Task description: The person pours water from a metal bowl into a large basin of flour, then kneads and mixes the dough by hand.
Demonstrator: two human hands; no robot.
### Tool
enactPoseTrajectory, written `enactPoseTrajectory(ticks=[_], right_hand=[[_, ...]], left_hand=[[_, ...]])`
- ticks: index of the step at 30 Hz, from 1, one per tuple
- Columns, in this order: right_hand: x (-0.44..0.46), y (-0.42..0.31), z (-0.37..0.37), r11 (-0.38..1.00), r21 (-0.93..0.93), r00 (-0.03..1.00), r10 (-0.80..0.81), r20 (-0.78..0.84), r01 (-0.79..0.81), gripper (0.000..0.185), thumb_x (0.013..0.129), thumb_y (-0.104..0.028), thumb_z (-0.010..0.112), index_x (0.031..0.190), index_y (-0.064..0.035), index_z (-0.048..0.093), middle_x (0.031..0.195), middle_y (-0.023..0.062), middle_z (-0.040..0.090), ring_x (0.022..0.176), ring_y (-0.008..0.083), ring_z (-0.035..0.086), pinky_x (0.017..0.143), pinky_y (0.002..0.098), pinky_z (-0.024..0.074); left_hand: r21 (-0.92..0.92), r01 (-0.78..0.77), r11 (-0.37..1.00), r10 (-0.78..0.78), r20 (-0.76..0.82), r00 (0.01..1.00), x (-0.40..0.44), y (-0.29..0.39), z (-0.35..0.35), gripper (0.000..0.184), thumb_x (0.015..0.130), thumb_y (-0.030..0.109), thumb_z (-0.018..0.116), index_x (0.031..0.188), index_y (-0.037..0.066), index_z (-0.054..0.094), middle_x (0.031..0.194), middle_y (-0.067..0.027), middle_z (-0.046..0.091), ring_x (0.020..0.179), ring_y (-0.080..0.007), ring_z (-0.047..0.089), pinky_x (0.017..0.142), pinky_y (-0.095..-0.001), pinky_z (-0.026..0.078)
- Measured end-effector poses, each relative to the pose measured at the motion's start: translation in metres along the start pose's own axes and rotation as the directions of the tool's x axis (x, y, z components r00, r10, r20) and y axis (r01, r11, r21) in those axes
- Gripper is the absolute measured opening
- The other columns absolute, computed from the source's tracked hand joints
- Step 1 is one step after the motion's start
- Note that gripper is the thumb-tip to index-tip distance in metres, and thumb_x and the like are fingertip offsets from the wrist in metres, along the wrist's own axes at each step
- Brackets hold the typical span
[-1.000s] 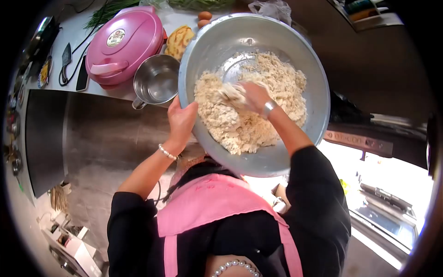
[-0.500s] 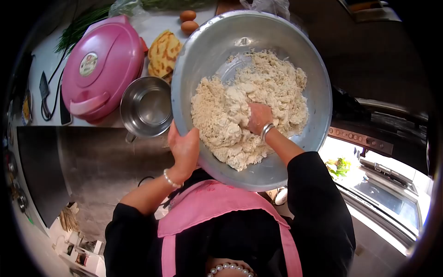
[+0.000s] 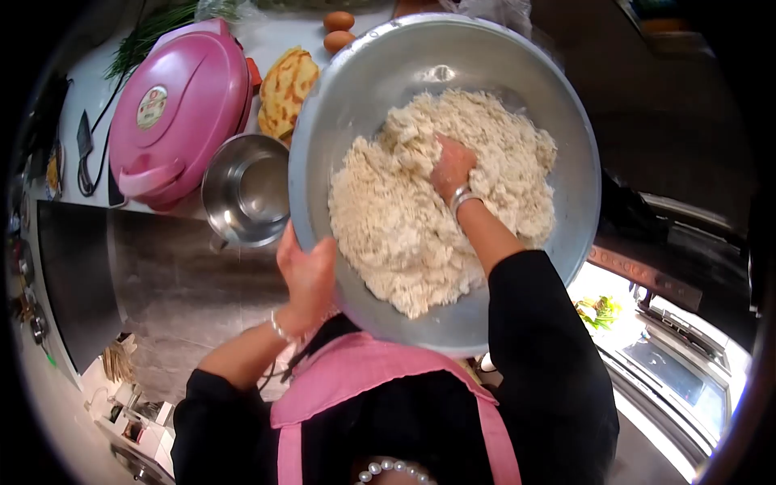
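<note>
A large metal bowl [image 3: 440, 71] is tilted toward me, with a heap of pale, shaggy dough [image 3: 388, 218] across its floor. My left hand [image 3: 309, 271] grips the bowl's left rim, thumb on the near side of the wall. Pushed into the upper middle of the dough is my right hand [image 3: 454, 166]; its fingers are buried and their shape is hidden. An empty metal pot [image 3: 250, 190] stands just left of the bowl.
On the white counter [image 3: 89, 85] are a pink round appliance [image 3: 182, 109], a browned flatbread [image 3: 287, 89], two eggs [image 3: 339, 31] and a knife [image 3: 85, 145]. Control knobs [image 3: 638, 273] run along a dark surface at the right.
My right hand has moved from a blurred sweep on top of the dough down into it, then a little up the bowl. My left hand stays on the rim; the dough is spread differently.
</note>
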State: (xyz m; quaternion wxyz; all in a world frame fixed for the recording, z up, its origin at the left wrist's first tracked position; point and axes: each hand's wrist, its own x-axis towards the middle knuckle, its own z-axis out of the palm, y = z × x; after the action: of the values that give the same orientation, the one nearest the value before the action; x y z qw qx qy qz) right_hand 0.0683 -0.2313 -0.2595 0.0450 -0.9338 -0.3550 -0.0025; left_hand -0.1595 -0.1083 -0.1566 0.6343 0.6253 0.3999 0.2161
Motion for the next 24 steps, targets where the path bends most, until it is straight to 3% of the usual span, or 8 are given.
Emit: enactPoseTrajectory(ticks=[2,6,7,10,14,17,20,24], right_hand=[[0.001,-0.013,-0.015,0.989,-0.098,0.981,0.127,0.146,-0.113,0.044,0.069,-0.008,0.064,0.112,-0.0135,0.058,0.073,0.0048,0.062,0.066,0.0191,0.058,0.057,0.0287,0.0426],[-0.024,-0.003,-0.034,0.945,0.290,0.988,0.155,0.011,-0.151,0.042,0.069,-0.010,0.064,0.111,-0.0084,0.057,0.095,0.0136,0.062,0.085,0.0230,0.058,0.074,0.0326,0.0467],[-0.033,0.006,-0.060,0.930,0.352,0.987,0.055,0.148,-0.105,0.046,0.069,-0.015,0.067,0.113,-0.0068,0.056,0.102,0.0163,0.060,0.093,0.0266,0.057,0.085,0.0363,0.0451],[-0.078,0.022,-0.132,0.893,0.419,0.985,-0.172,-0.019,0.164,0.054,0.069,-0.023,0.070,0.117,-0.0065,0.054,0.103,0.0142,0.061,0.094,0.0265,0.057,0.088,0.0374,0.0437],[-0.109,0.103,-0.139,0.870,0.492,0.998,0.006,-0.062,0.025,0.063,0.072,-0.026,0.072,0.124,-0.0033,0.046,0.110,0.0113,0.060,0.103,0.0207,0.055,0.092,0.0343,0.0412],[-0.091,0.160,-0.114,0.533,0.759,0.926,0.264,0.270,-0.374,0.069,0.078,-0.019,0.070,0.134,-0.0024,0.033,0.115,0.0060,0.057,0.100,0.0134,0.055,0.091,0.0293,0.0424],[-0.048,0.190,-0.063,0.541,0.780,0.930,0.339,0.138,-0.313,0.063,0.077,-0.033,0.068,0.126,-0.0001,0.045,0.116,0.0107,0.058,0.102,0.0192,0.055,0.087,0.0298,0.0431],[0.038,0.182,-0.032,0.415,0.824,0.891,0.400,0.216,-0.386,0.072,0.077,-0.047,0.064,0.125,0.0032,0.045,0.107,0.0130,0.061,0.096,0.0189,0.058,0.085,0.0303,0.0434]], left_hand=[[-0.053,-0.002,0.999,0.003,0.023,1.000,-0.007,0.007,-0.005,0.026,0.071,-0.002,0.051,0.096,-0.003,0.054,0.077,-0.0017,0.054,0.067,-0.0077,0.047,0.061,-0.0224,0.041],[-0.170,-0.066,0.983,0.076,0.050,0.996,0.000,-0.002,-0.001,0.021,0.073,-0.001,0.051,0.094,-0.001,0.055,0.075,0.0013,0.053,0.065,-0.0055,0.044,0.058,-0.0217,0.039],[-0.163,-0.077,0.984,0.088,0.056,0.995,0.002,-0.007,-0.002,0.020,0.073,-0.001,0.051,0.093,-0.001,0.055,0.075,0.0018,0.053,0.065,-0.0052,0.044,0.057,-0.0213,0.039],[-0.234,-0.051,0.971,0.068,0.068,0.995,-0.001,-0.003,0.000,0.019,0.073,-0.002,0.051,0.092,-0.001,0.054,0.074,0.0026,0.052,0.065,-0.0050,0.044,0.057,-0.0210,0.038],[-0.194,-0.063,0.979,0.079,0.076,0.994,0.000,-0.006,-0.003,0.019,0.074,-0.002,0.051,0.092,-0.001,0.054,0.075,0.0022,0.053,0.066,-0.0052,0.044,0.058,-0.0208,0.039],[-0.213,0.021,0.977,-0.008,0.059,0.998,-0.001,-0.006,-0.001,0.019,0.074,-0.002,0.051,0.093,-0.001,0.054,0.076,0.0020,0.053,0.067,-0.0051,0.044,0.060,-0.0202,0.039],[-0.137,-0.011,0.991,0.015,0.025,1.000,-0.001,0.001,0.000,0.019,0.074,-0.001,0.051,0.092,-0.001,0.055,0.076,0.0021,0.053,0.068,-0.0053,0.044,0.062,-0.0200,0.038],[-0.143,0.008,0.990,-0.012,-0.026,1.000,0.000,0.003,0.005,0.019,0.072,0.000,0.051,0.091,-0.001,0.055,0.074,0.0013,0.052,0.069,-0.0062,0.044,0.062,-0.0209,0.039]])
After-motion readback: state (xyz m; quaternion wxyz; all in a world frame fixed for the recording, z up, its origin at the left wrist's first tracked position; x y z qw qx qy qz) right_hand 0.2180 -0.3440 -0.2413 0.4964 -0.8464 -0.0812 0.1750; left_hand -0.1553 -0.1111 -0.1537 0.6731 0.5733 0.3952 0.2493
